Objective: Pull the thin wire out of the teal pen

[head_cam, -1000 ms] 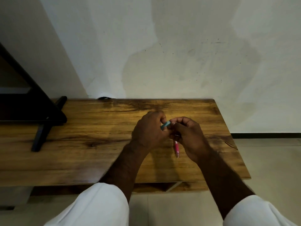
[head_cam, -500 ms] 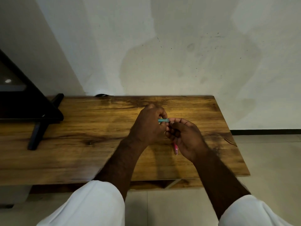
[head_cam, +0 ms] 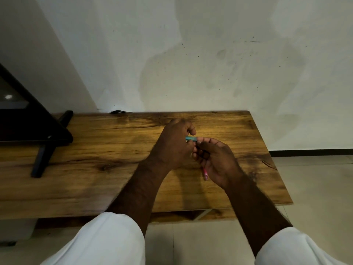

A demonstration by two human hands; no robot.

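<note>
1. The fingers [head_cam: 191,129] of our left hand [head_cam: 172,146] are curled; between them and the thumb they pinch a small teal piece [head_cam: 191,138], of which we see only a short stretch poking out toward the right hand; we cannot tell what sort of piece it is.
2. The fingertips [head_cam: 200,139] of our right hand [head_cam: 217,161] are bent in and meet the free end of the teal piece; the same hand is wrapped round a pink pen [head_cam: 205,174], whose lower end sticks out below the palm and points toward us; the rest of the pen is hidden inside the grip.
3. The two hands touch each other; they are held above the wooden table [head_cam: 114,150], over its right half, near the far edge.
4. White sleeves [head_cam: 107,240] cover both upper forearms at the bottom of the view.
5. On the left end of the table stands a dark screen [head_cam: 28,127] on a black slanted leg [head_cam: 41,161]; behind the table rises a stained pale wall [head_cam: 210,64]; a tiled floor [head_cam: 315,188] lies to the right.
</note>
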